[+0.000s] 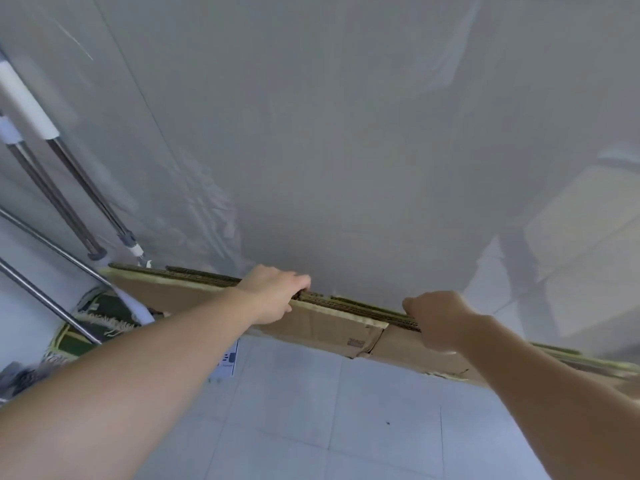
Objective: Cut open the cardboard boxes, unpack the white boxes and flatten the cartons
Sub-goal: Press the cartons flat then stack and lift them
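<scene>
Step in hand: the person appears to be carrying or standing a stack of flattened cartons (322, 327) on edge against a pale wall (346, 133); this reads as the stowing end of the flattening work.
Cartons, position: several brown sheets held upright together, top edges showing corrugation, the stack running from lower right to upper left, just in front of the wall and above the tiled floor (311, 410). Whether the bottom edge touches the floor cannot be told.
Left hand (273, 294): fingers curled over the top edge of the stack, thumb on the near face, gripping all the layers left of centre.
Right hand (438, 318): closed around the top edge right of centre, knuckles toward the camera, pinching the sheets together.
Grip advice: both hands should clamp every layer, since the sheets sit staggered and an outer one could slide free.
Spacing: the hands are well apart, which likely keeps the long stack from sagging or twisting.
Weak spot: the near sheet shows a torn seam (367, 353) between the hands; it may fold there if the load is left unsupported.
Clearance: metal poles (69, 199) and a green fringed mat (100, 317) stand near the left end, so that end should be eased in carefully to avoid knocking them.
White boxes: none can be identified with confidence here.
</scene>
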Demonstrator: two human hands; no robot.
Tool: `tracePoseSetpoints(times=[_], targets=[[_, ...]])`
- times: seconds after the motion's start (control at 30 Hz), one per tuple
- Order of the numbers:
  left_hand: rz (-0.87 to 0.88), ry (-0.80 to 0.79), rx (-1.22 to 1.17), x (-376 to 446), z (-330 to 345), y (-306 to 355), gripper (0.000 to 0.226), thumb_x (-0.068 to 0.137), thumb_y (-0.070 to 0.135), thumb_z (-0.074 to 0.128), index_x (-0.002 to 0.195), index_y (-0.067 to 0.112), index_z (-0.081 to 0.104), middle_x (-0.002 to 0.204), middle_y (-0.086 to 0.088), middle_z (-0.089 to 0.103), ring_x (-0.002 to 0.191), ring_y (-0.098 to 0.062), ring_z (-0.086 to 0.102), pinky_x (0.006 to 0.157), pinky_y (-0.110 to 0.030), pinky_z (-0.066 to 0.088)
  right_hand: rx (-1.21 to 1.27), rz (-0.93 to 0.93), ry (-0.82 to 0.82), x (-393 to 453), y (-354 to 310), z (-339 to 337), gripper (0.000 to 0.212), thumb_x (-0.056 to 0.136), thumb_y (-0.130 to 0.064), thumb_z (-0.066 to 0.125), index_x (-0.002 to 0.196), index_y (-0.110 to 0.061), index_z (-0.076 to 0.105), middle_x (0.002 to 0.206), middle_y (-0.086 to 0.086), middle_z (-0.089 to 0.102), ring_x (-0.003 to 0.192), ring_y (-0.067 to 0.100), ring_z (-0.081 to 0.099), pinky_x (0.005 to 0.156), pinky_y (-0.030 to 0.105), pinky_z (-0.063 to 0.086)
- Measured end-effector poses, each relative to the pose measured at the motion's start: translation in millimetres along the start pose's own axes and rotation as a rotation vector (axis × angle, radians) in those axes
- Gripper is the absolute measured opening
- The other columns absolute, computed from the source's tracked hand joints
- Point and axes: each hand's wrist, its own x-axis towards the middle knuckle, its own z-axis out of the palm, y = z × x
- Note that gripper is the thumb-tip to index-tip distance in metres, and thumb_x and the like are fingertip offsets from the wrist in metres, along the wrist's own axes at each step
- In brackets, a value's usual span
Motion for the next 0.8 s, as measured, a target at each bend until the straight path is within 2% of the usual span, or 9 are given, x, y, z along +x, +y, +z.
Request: tracePoseSetpoints(times=[0.07, 0.2, 0.33, 0.43, 0.57, 0.7, 0.8], targets=[[-0.008, -0.011, 0.014, 11, 22, 7, 0.033, 0.094, 0.022, 0.055, 0.125, 0.026, 0.043, 0.12, 0.004, 0.058, 0.097, -0.026, 0.06, 0.069, -0.032, 0.039, 0.012, -0.032, -0.019, 15, 4, 22, 0.028, 0.085, -0.005, 0.044, 0.11, -0.017, 0.047, 0.071, -0.007, 0.038, 0.074, 0.02, 0.047, 0.065, 0.028, 0.038], [-0.023, -0.002, 0.013, 45, 62, 7, 0.021, 0.096, 0.014, 0.049, 0.116, 0.02, 0.042, 0.112, -0.002, 0.059, 0.088, -0.028, 0.061, 0.063, -0.035, 0.038, 0.046, -0.01, 0.0, 53, 10, 56, 0.027, 0.085, -0.006, 0.042, 0.109, -0.018, 0.046, 0.07, -0.007, 0.038, 0.073, 0.021, 0.047, 0.064, 0.029, 0.038], [0.007, -0.049, 0.038, 87, 125, 3, 0.014, 0.098, 0.016, 0.047, 0.109, 0.018, 0.04, 0.104, -0.004, 0.057, 0.082, -0.03, 0.059, 0.062, -0.035, 0.037, 0.066, -0.009, -0.025, 102, 0, 114, 0.028, 0.086, -0.005, 0.04, 0.11, -0.017, 0.047, 0.07, -0.006, 0.038, 0.072, 0.021, 0.047, 0.062, 0.028, 0.037], [-0.001, -0.07, 0.025, 112, 177, 4, 0.016, 0.097, 0.015, 0.048, 0.111, 0.019, 0.04, 0.107, -0.003, 0.057, 0.088, -0.031, 0.06, 0.063, -0.034, 0.035, 0.067, -0.008, -0.077, 131, -11, 158, 0.026, 0.087, -0.005, 0.04, 0.109, -0.018, 0.046, 0.07, -0.006, 0.036, 0.073, 0.022, 0.046, 0.064, 0.029, 0.037], [-0.02, -0.087, 0.009, 136, 229, 6, 0.021, 0.096, 0.015, 0.047, 0.116, 0.021, 0.043, 0.113, 0.0, 0.058, 0.096, -0.029, 0.061, 0.064, -0.033, 0.034, 0.088, 0.023, -0.099, 159, -23, 201, 0.024, 0.084, -0.001, 0.043, 0.098, -0.02, 0.039, 0.069, -0.006, 0.037, 0.066, 0.019, 0.044, 0.058, 0.027, 0.035], [-0.03, 0.009, -0.021, 165, 245, 3, 0.027, 0.096, 0.014, 0.047, 0.122, 0.022, 0.043, 0.118, 0.001, 0.057, 0.098, -0.027, 0.06, 0.066, -0.032, 0.037, 0.147, 0.107, -0.064, 185, -11, 215, 0.03, 0.084, -0.001, 0.042, 0.108, -0.019, 0.047, 0.082, -0.001, 0.049, 0.084, 0.025, 0.055, 0.066, 0.029, 0.039], [-0.024, 0.009, -0.004, 168, 244, 2, 0.024, 0.095, 0.016, 0.049, 0.118, 0.022, 0.044, 0.115, 0.002, 0.057, 0.096, -0.028, 0.06, 0.064, -0.032, 0.033, 0.126, 0.035, -0.1, 191, -7, 216, 0.023, 0.084, -0.002, 0.042, 0.099, -0.02, 0.043, 0.075, -0.005, 0.041, 0.076, 0.022, 0.047, 0.064, 0.029, 0.037]])
